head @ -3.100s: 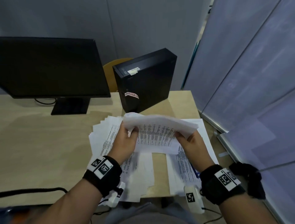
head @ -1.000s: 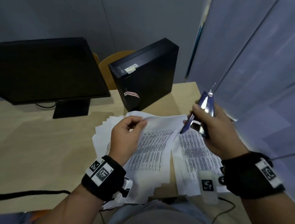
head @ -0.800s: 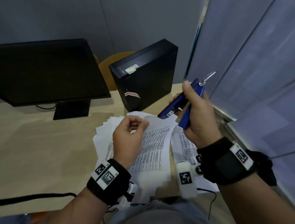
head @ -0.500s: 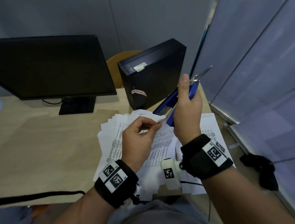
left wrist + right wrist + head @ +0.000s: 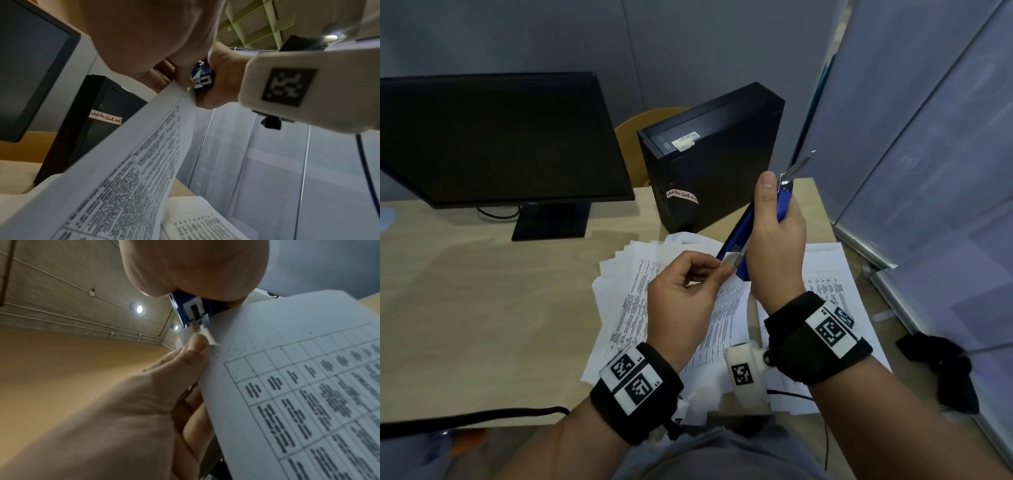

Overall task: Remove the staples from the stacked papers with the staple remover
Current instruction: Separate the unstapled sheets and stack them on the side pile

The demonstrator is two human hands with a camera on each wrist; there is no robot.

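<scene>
Head view: the right hand (image 5: pixel 774 246) gripped a blue stapler-shaped staple remover (image 5: pixel 783 205), fingers wrapped round its body and thumb lying along the upper side. The tool stood tilted, a thin silver metal tongue sticking up from its top end and its lower end pointing down toward the papers. The left hand (image 5: pixel 681 298) pinched the corner of a printed sheet (image 5: pixel 722 308) between thumb and forefinger, the other fingers curled in, and held that corner right against the tool's lower end.

Left wrist view: the tool's lower end (image 5: pixel 202 80) showed blue sides with a white and silver mouth, touching the raised corner of the sheet (image 5: pixel 131 170). The sheet was white with a printed table of dense dark text, and it sloped down toward the worktop (image 5: pixel 12 152).

Right wrist view: the sheet's corner (image 5: pixel 205 335) looked ragged and torn where it met the tool's mouth (image 5: pixel 195 311); left thumb and fingers (image 5: pixel 195 347) were clamped on it just below. Whether a staple sat in the mouth could not be told.

More printed papers (image 5: pixel 832 291) lay fanned on the worktop beneath both hands, near the front edge. A dark monitor (image 5: pixel 493 137) and a black computer case (image 5: pixel 712 161) stood behind them.
</scene>
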